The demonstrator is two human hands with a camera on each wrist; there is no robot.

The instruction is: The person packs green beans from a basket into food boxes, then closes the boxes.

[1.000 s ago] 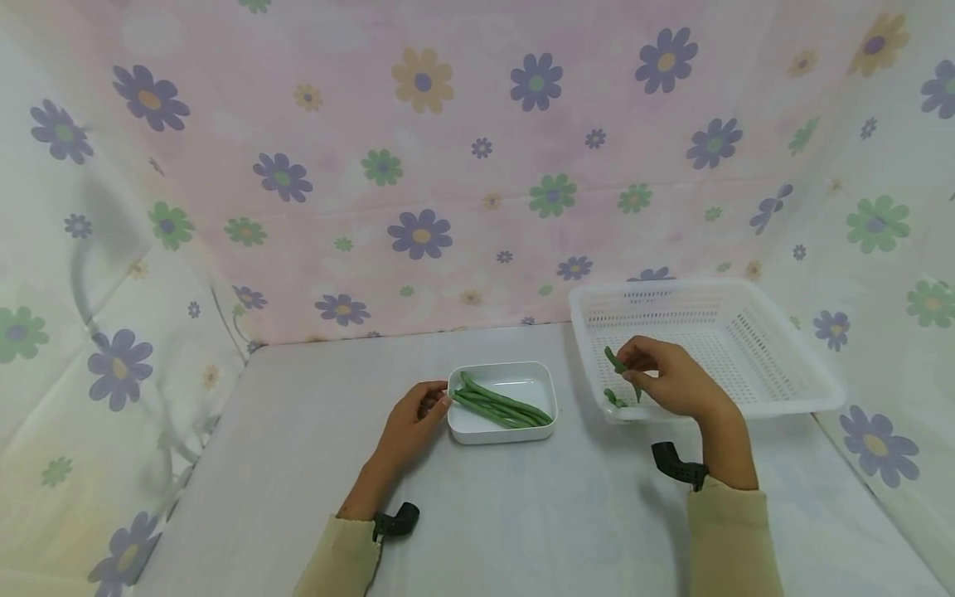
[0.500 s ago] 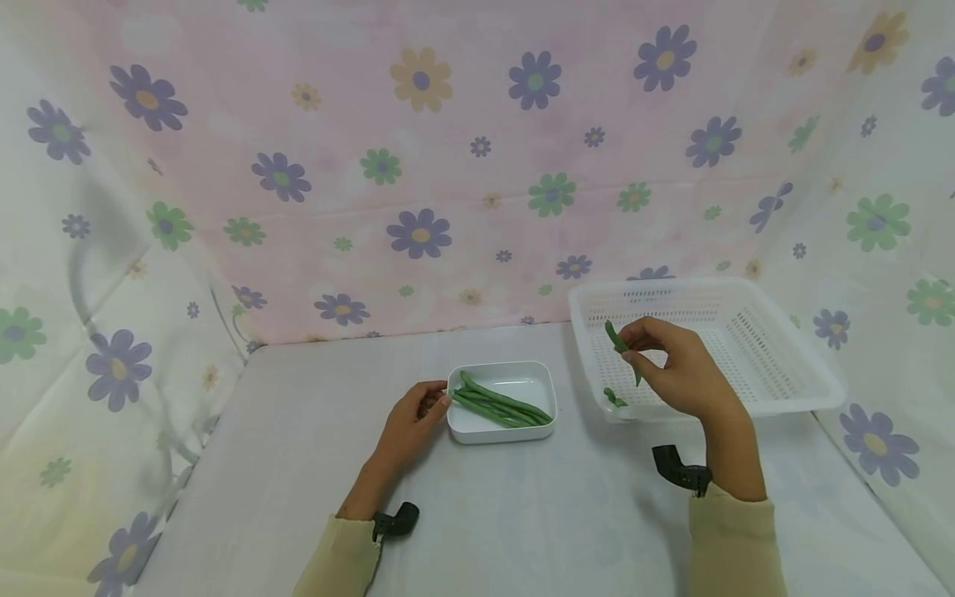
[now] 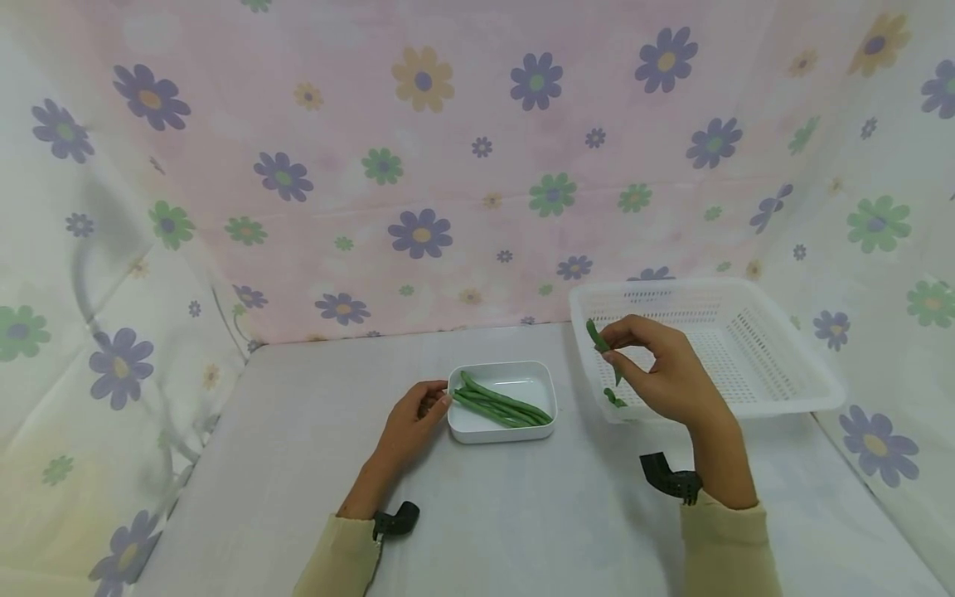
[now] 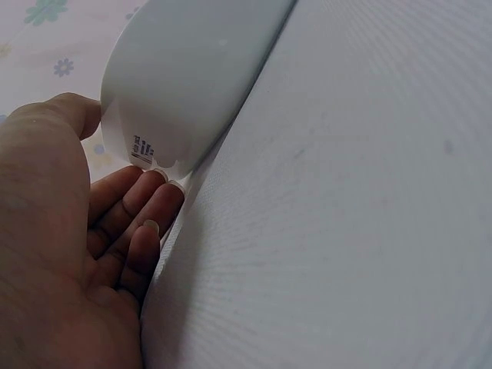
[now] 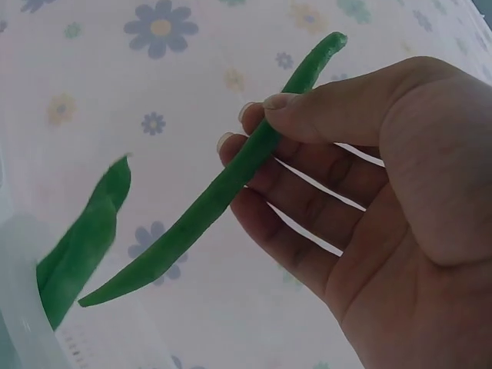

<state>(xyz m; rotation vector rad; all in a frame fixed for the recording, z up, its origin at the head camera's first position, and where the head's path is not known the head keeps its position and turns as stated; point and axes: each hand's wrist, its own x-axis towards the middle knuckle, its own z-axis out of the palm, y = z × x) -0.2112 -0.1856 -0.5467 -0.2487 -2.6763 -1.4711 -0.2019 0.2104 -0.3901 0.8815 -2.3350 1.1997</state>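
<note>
In the head view my right hand (image 3: 660, 365) is raised over the left part of a white plastic basket (image 3: 791, 406). Thumb and fingertips pinch a green bean (image 5: 204, 204) near its upper end, and it slants downward. Another green bean (image 5: 84, 246) pokes up at the basket's edge, its lower part hidden by the rim. My left hand (image 3: 413, 419) holds the left end of a small white dish (image 3: 466, 437), thumb (image 4: 73, 114) at the rim and fingertips by the base. Several long green beans (image 3: 503, 406) lie together inside the dish.
A white cloth (image 3: 313, 431) covers the table. Flower-patterned curtains (image 3: 477, 191) enclose the back and both sides, and the basket stands close to the back and right ones. Black camera mounts (image 3: 399, 520) sit on both wrists.
My right hand has risen with the pinched green bean and then shifted left, toward the basket's left wall. The left hand and the dish have stayed in place.
</note>
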